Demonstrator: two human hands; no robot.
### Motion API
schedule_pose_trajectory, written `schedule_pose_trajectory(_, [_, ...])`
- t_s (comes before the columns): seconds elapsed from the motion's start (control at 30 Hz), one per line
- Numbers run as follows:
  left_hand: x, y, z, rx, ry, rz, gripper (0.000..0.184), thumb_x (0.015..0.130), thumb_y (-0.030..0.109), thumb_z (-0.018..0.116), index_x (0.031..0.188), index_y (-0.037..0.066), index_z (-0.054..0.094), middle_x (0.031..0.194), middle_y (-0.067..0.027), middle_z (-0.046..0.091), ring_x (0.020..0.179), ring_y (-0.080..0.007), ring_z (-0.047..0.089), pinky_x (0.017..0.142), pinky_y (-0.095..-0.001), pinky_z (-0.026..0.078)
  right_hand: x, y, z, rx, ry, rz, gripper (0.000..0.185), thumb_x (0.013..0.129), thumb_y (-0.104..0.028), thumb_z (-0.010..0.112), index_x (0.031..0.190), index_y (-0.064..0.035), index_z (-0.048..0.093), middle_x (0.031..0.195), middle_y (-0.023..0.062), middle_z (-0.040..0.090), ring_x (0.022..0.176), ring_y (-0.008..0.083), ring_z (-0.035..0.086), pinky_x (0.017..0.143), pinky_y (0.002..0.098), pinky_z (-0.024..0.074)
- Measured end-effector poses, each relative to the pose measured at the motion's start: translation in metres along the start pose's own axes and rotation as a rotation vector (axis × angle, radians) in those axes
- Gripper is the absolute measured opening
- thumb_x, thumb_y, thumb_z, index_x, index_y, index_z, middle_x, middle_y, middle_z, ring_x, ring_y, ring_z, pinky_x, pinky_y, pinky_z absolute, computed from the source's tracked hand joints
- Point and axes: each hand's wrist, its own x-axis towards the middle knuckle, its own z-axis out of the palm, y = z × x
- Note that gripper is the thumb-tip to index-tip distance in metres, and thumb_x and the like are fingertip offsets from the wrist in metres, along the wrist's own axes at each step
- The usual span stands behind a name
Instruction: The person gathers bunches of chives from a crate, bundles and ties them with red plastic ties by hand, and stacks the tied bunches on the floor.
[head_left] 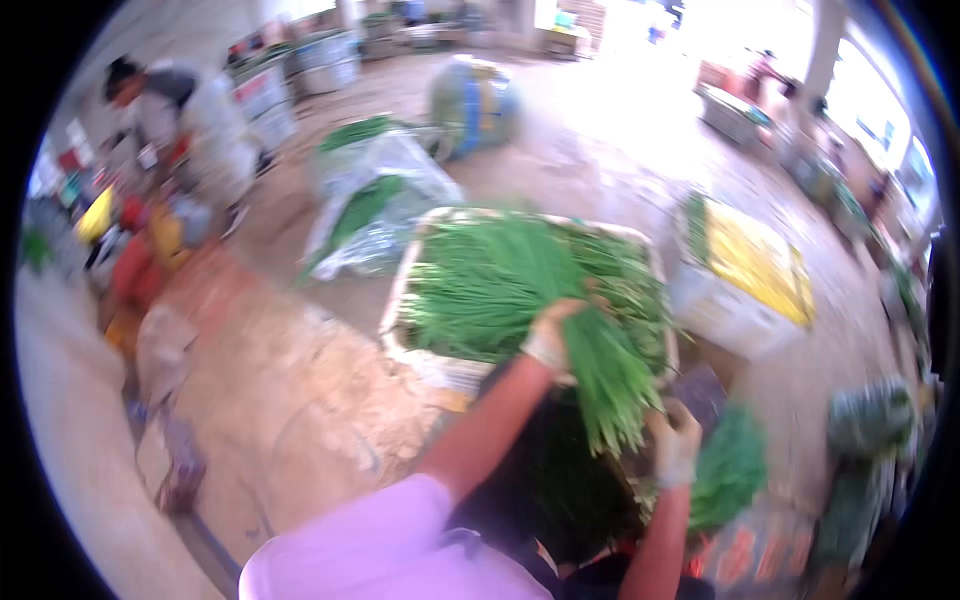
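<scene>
My left hand (557, 330) is wrapped round the middle of a bunch of long green stalks (610, 385). The bunch spreads over the near right side of a white rectangular basket (402, 300), its pale ends hanging past the rim. Beside those pale ends is my right hand (674, 430), fingers curled; whether something thin is in them is too blurred to make out. More green stalks (460, 290) lie in rows inside the basket. Another loose green bunch (730, 465) lies to the right of my right hand.
Behind the basket, clear plastic (405, 160) partly covers more greens. A white box with a yellow cover (750, 260) stands to the right. A wrapped round bundle (475, 105) is farther back. A person (160, 110) bends over at the far left.
</scene>
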Motion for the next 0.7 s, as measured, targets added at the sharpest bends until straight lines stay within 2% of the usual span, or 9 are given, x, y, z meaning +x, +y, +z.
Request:
schedule_pose_trajectory(0.03, [0.0,0.002,0.0,-0.043,-0.091,0.028,0.043,0.089,0.015,0.058,0.132,0.008,0.055,0.105,-0.012,0.067,0.096,-0.028,0.065,0.085,-0.0452,0.055,-0.009,-0.027,0.007,0.156,0.018,0.124,0.014,0.086,-0.01,0.068,0.092,0.0025,0.07,0.078,0.0003,0.066,0.069,0.0075,0.055,0.065,0.0247,0.0451])
schedule_pose_trajectory(0.07, [0.0,0.0,0.003,0.022,-0.097,-0.004,0.043,0.089,0.014,0.058,0.132,0.008,0.055,0.103,-0.0113,0.067,0.093,-0.0264,0.065,0.081,-0.0439,0.056,0.003,0.01,-0.006,0.098,0.036,-0.071,0.011,0.087,-0.009,0.068,0.092,0.0008,0.07,0.078,0.0005,0.066,0.067,0.0064,0.054,0.062,0.0223,0.0432])
schedule_pose_trajectory(0.1, [-0.002,-0.001,0.004,0.087,-0.105,-0.052,0.043,0.09,0.014,0.058,0.132,0.008,0.054,0.102,-0.0106,0.066,0.09,-0.0248,0.066,0.076,-0.0426,0.057,0.001,0.011,-0.009,0.118,0.05,-0.062,0.011,0.088,-0.01,0.067,0.093,-0.0003,0.069,0.078,0.0012,0.066,0.065,0.0062,0.054,0.059,0.0209,0.0417])
schedule_pose_trajectory(0.17, [-0.007,0.0,0.01,0.082,-0.072,-0.116,0.042,0.091,0.014,0.058,0.132,0.007,0.054,0.101,-0.0099,0.066,0.085,-0.0214,0.065,0.07,-0.0392,0.058,-0.01,-0.003,-0.004,0.256,0.058,-0.034,0.012,0.09,-0.011,0.067,0.094,0.0003,0.066,0.073,0.0045,0.067,0.059,0.0104,0.061,0.053,0.0229,0.0484])
schedule_pose_trajectory(0.27, [-0.011,0.002,0.012,0.162,-0.028,-0.065,0.041,0.091,0.012,0.057,0.132,0.008,0.054,0.1,-0.0086,0.066,0.081,-0.0194,0.064,0.071,-0.0374,0.057,-0.013,0.013,-0.009,0.276,0.033,0.039,0.011,0.091,-0.01,0.067,0.093,0.0003,0.066,0.07,0.0057,0.066,0.057,0.0123,0.063,0.051,0.0242,0.051])
schedule_pose_trajectory(0.43, [-0.012,0.008,0.006,0.162,-0.036,0.057,0.041,0.089,0.009,0.057,0.129,0.006,0.056,0.1,-0.0089,0.068,0.081,-0.0184,0.064,0.07,-0.0356,0.057,-0.026,0.035,-0.019,0.11,0.033,0.045,0.012,0.089,-0.009,0.07,0.092,0.0011,0.065,0.07,0.0051,0.065,0.054,0.0099,0.057,0.05,0.0233,0.0462])
schedule_pose_trajectory(0.53, [-0.002,0.006,-0.007,0.174,0.039,0.14,0.042,0.085,0.007,0.059,0.127,0.004,0.059,0.1,-0.0114,0.069,0.082,-0.0213,0.065,0.077,-0.0369,0.056,-0.022,0.051,-0.022,0.153,0.067,0.025,0.011,0.087,-0.008,0.071,0.091,0.0009,0.066,0.075,0.004,0.065,0.058,0.0092,0.057,0.052,0.0228,0.0454])
schedule_pose_trajectory(0.67, [-0.031,0.03,0.021,0.297,0.316,-0.146,0.048,0.085,0.033,0.06,0.122,0.004,0.063,0.095,-0.012,0.068,0.087,-0.0288,0.065,0.081,-0.0451,0.055,-0.048,0.013,-0.034,0.15,0.179,0.073,0.014,0.085,-0.006,0.072,0.097,0.0021,0.07,0.079,0.0044,0.068,0.063,0.0106,0.06,0.057,0.0244,0.0481])
schedule_pose_trajectory(0.7, [-0.015,0.029,-0.008,0.285,0.095,0.058,0.05,0.083,0.035,0.062,0.124,0.006,0.063,0.097,-0.0109,0.069,0.086,-0.0284,0.065,0.08,-0.0469,0.055,-0.056,0.004,-0.037,0.156,0.188,0.045,0.015,0.085,-0.007,0.073,0.097,0.0021,0.071,0.078,0.0054,0.068,0.062,0.0115,0.061,0.057,0.0249,0.0488])
